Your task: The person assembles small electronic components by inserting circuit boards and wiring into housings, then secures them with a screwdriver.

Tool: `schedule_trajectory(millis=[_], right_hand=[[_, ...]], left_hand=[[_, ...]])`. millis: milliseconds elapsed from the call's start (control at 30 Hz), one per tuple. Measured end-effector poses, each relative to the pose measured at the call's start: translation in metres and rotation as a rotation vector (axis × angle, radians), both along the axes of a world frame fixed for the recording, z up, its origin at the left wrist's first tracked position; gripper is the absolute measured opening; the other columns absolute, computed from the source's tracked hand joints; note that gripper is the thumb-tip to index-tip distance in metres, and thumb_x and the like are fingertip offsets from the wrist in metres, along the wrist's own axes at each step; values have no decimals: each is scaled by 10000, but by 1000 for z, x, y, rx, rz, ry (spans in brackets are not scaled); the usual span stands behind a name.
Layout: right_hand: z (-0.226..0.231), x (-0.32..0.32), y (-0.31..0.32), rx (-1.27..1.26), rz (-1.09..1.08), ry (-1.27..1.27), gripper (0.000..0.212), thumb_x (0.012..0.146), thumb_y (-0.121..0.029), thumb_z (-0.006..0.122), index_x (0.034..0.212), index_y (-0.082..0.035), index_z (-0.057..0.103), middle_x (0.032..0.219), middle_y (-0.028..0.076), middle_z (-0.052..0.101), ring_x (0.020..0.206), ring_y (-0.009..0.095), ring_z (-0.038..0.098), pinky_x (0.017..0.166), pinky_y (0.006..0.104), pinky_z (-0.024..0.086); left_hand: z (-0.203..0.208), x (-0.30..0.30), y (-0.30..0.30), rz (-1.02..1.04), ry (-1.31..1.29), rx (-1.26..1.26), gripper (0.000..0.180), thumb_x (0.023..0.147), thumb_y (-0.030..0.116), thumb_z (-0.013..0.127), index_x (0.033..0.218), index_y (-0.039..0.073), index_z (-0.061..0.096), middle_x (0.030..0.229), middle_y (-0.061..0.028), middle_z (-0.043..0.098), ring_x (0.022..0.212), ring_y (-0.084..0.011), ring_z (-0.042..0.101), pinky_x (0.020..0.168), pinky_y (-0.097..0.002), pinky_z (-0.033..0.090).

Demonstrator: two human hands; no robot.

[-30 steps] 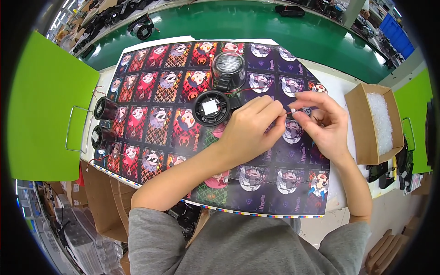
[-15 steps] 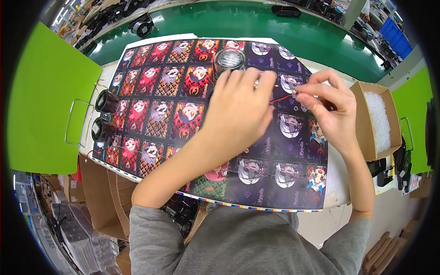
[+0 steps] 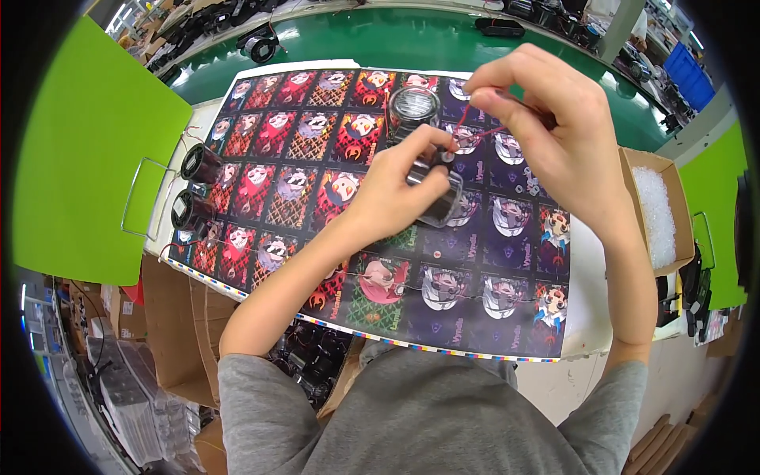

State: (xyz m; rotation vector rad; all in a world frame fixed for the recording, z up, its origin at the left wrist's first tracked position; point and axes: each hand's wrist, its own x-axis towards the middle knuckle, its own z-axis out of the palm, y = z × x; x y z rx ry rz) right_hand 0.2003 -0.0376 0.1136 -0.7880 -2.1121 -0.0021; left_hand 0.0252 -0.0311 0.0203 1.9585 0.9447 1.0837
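Observation:
My left hand [image 3: 400, 186] is closed around a black cylindrical part with a clear rim [image 3: 445, 202], held tilted above the printed sheet [image 3: 380, 336]. Thin red wires [image 3: 492, 131] come from near its upper end. Higher up and to the right, my right hand [image 3: 554, 119] pinches a wire between thumb and forefinger; the wire's end is too small to make out. Just beyond my left hand stands another black cylinder with a clear ribbed top [image 3: 414, 104]. Two more black cylinders with wires, an upper one [image 3: 203, 163] and a lower one [image 3: 192, 209], rest at the sheet's left edge.
At the right stands a cardboard box [image 3: 629, 170] with small clear plastic pieces [image 3: 655, 214]. A green conveyor-like surface [image 3: 340, 39] runs behind, carrying a black wired part [image 3: 260, 45]. Below the front edge, an open carton holds black parts [image 3: 313, 356]. Green panels [image 3: 87, 158] flank the table.
My left hand has turned and moved down, bringing the black cylinder into sight. My right hand has risen toward the far side with the wire. The view has shifted slightly.

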Motion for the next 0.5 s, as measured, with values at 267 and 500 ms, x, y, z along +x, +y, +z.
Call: schedule_trajectory(millis=[267, 500], right_hand=[[0, 5, -2, -512, -80, 165, 227, 853, -136, 589, 1042, -11, 595, 758, -9, 586, 651, 24, 513, 537, 164, 384], [-38, 11, -27, -624, -147, 65, 248, 858, -78, 514, 1062, 47, 580, 700, 105, 571, 643, 182, 556, 594, 321, 435]], left_hand=[[-22, 5, 3, 0, -313, -108, 223, 823, 91, 489, 1011, 29, 592, 788, -55, 591, 747, -102, 541, 718, -262, 438], [-15, 4, -7, 3, -229, -52, 206, 879, 71, 466, 1031, 1, 585, 934, -52, 603, 865, -96, 567, 786, -242, 439]])
